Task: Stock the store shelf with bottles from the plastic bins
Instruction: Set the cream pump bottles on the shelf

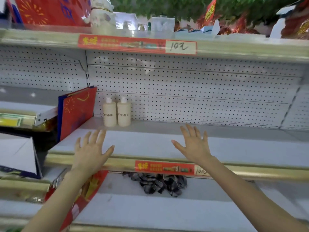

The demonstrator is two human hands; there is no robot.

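Grip empty: left hand (91, 152), right hand (194, 144) spread open over shelf (150, 144); two bottles (116, 113) upright at back; set next bottle beside them, labels forward

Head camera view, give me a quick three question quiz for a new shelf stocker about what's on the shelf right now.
1. How many cream bottles stand on the middle shelf?
2. True or false: the left hand and right hand each hold a bottle.
3. What stands just left of the bottles: A) a green box, B) a red gift bag, C) a basket?

Key: 1. two, side by side at the back; 2. false, both hands are open and empty; 3. B.
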